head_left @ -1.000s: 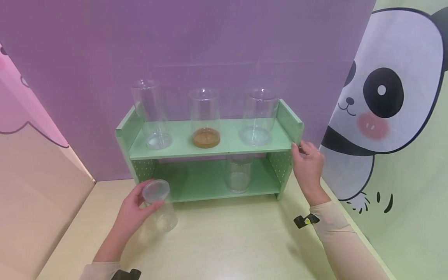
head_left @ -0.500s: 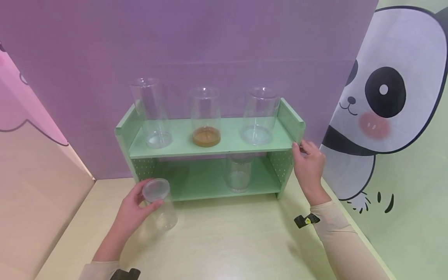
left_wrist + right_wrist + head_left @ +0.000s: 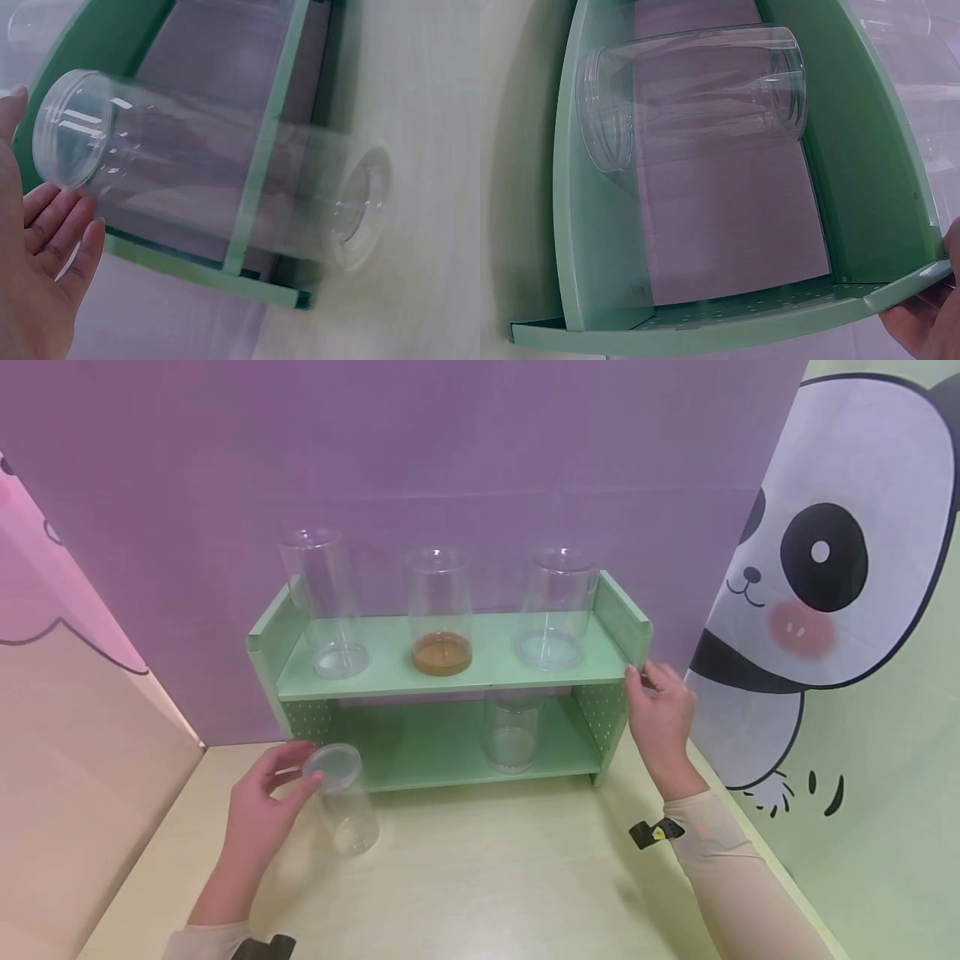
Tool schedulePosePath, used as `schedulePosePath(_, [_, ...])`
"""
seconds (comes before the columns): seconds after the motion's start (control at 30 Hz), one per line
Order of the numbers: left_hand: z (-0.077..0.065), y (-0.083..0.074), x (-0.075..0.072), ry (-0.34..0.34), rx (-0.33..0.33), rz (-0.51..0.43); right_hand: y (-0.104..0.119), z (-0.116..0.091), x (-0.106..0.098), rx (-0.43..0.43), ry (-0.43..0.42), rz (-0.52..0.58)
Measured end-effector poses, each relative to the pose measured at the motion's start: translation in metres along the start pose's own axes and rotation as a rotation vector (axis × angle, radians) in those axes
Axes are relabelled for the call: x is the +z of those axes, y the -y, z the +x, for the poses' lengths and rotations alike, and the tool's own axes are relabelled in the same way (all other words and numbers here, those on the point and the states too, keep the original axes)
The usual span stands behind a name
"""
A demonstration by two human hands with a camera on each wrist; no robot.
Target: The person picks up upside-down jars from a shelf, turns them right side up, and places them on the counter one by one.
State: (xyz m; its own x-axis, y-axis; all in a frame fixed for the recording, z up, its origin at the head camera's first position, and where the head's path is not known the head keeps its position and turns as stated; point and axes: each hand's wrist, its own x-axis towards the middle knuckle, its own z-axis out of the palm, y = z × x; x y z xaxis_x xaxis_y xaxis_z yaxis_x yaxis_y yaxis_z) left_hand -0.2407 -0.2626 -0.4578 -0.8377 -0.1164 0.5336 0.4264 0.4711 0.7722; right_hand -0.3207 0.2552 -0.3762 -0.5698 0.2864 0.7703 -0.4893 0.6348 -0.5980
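A clear plastic jar with a lid [image 3: 341, 802] stands upright on the table before the left end of the green two-tier shelf [image 3: 390, 692]. My left hand [image 3: 258, 802] is beside its lid, fingers spread; in the left wrist view the hand's fingers [image 3: 61, 225] lie near the lid with the palm free. My right hand [image 3: 662, 722] grips the right side panel of the shelf near its front edge, thumb in front; the right wrist view shows only part of that hand [image 3: 922, 322].
On the upper tier stand a tall clear jar [image 3: 322, 602], a clear jar with a brown layer at its bottom [image 3: 441, 652] and a wide clear jar [image 3: 557, 610]. Another clear jar [image 3: 512, 735] is on the lower tier. A purple wall [image 3: 450, 443] rises behind.
My left hand has let go of the jar and drawn back a little to the left, its fingers opening. The jar stays in place. My right hand holds the shelf as before.
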Motion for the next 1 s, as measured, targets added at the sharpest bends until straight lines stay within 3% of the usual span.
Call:
schedulePosePath(0.13, [0.004, -0.003, -0.004, -0.086, 0.023, -0.038, 0.0, 0.0, 0.0, -0.007, -0.005, 0.002])
schedulePosePath(0.27, [0.012, -0.006, -0.007, -0.184, -0.01, -0.04, 0.0, 0.0, 0.0, -0.008, -0.009, -0.003])
schedulePosePath(0.57, [0.046, -0.022, -0.014, -0.382, -0.052, -0.062, -0.001, -0.001, 0.0, 0.003, -0.007, 0.008])
schedulePosePath(0.8, [0.071, -0.037, -0.016, -0.349, -0.091, -0.082, -0.001, -0.001, 0.0, 0.011, 0.001, 0.011])
schedulePosePath(1.0, [0.082, -0.042, -0.013, -0.333, -0.098, -0.083, -0.001, -0.001, 0.001, 0.021, 0.009, 0.016])
